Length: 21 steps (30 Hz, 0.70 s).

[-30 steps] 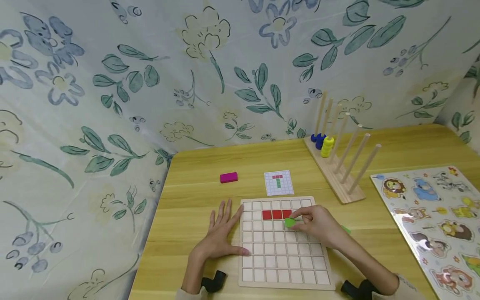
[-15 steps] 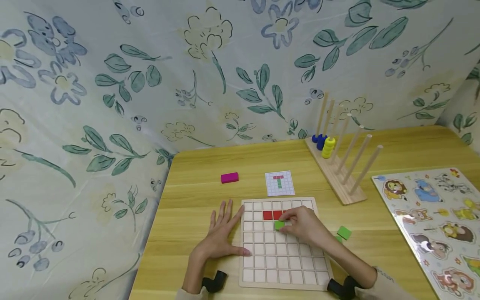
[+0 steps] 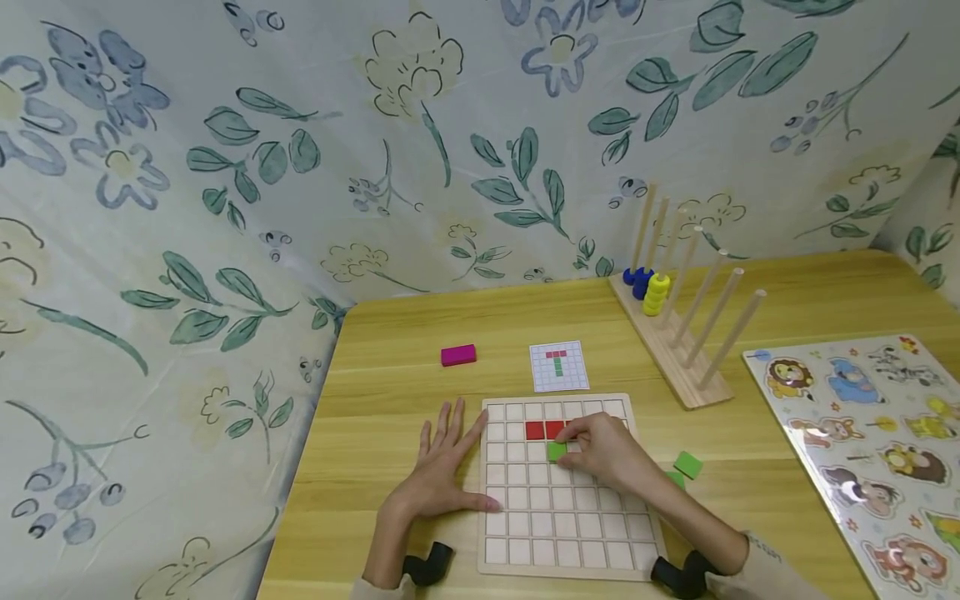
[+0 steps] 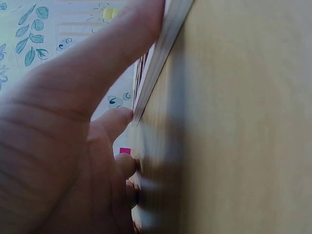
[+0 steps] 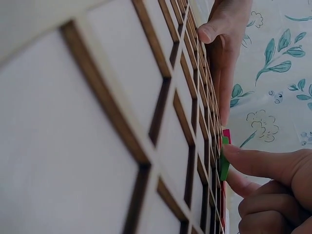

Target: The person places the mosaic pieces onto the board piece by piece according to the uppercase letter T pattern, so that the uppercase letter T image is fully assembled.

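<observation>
At the gridded board [image 3: 539, 523], we see the right hand [image 3: 606, 452] pinching a green tile [image 3: 556, 452]; the left hand [image 3: 438, 482], fingers spread, touches the board's edge.

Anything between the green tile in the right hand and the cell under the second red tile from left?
Nothing visible. The right hand pinches the green tile right there; the left hand is at the left edge of the grid board. Whether the tile is seated, I can't tell.
</observation>
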### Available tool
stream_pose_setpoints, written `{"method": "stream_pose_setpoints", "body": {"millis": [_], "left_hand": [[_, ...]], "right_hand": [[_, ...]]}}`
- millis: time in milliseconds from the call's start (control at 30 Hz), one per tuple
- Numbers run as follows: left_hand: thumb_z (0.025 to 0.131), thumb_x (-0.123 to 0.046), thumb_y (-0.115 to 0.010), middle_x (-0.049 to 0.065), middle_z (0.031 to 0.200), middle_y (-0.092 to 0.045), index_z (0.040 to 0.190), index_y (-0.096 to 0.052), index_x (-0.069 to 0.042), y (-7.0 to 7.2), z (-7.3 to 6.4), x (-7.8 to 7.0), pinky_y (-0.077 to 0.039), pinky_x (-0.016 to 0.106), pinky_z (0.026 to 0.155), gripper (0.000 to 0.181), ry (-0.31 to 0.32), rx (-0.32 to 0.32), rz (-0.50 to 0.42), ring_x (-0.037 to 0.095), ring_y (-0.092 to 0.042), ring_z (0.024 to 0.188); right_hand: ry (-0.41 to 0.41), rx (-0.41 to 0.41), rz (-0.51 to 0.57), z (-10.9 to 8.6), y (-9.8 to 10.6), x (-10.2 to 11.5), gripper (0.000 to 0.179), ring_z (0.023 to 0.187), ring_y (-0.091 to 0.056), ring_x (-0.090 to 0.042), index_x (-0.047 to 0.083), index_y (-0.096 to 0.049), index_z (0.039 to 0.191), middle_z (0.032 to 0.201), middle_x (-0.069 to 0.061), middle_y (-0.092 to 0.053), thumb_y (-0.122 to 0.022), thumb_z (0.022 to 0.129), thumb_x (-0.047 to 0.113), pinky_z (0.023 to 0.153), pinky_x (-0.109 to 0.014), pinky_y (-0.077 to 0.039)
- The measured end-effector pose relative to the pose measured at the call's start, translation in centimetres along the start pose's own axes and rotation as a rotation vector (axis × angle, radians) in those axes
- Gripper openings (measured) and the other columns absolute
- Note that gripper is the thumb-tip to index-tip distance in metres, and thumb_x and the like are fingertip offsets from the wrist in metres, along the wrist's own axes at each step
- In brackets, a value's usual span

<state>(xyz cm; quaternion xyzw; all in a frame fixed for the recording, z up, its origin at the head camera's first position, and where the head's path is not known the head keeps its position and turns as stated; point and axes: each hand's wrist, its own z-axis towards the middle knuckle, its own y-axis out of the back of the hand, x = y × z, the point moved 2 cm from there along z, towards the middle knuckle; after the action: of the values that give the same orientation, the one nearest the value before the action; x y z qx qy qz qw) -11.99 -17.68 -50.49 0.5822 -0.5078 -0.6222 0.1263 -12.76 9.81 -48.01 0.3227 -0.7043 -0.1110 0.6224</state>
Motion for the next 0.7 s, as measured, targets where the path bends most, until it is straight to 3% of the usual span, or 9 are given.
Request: {"method": "stream_pose_setpoints", "body": {"millis": [700], "left_hand": [[0.074,-0.053,-0.090,0.018,0.174,0.015,0.168,-0.011,-0.023,-0.01,-0.02,-0.01,0.013,0.071,0.123,0.126,0.006,0.001,0.013,0.043,0.019,0.159]], "right_hand": [[0.013,-0.010,-0.023,-0.05,0.20,-0.40,0.020,0.056,-0.032,-0.010,0.009,-0.078,0.096,0.058,0.005,-0.036,-0.088,0.078,0.007,0.052,-0.020,-0.023]]}}
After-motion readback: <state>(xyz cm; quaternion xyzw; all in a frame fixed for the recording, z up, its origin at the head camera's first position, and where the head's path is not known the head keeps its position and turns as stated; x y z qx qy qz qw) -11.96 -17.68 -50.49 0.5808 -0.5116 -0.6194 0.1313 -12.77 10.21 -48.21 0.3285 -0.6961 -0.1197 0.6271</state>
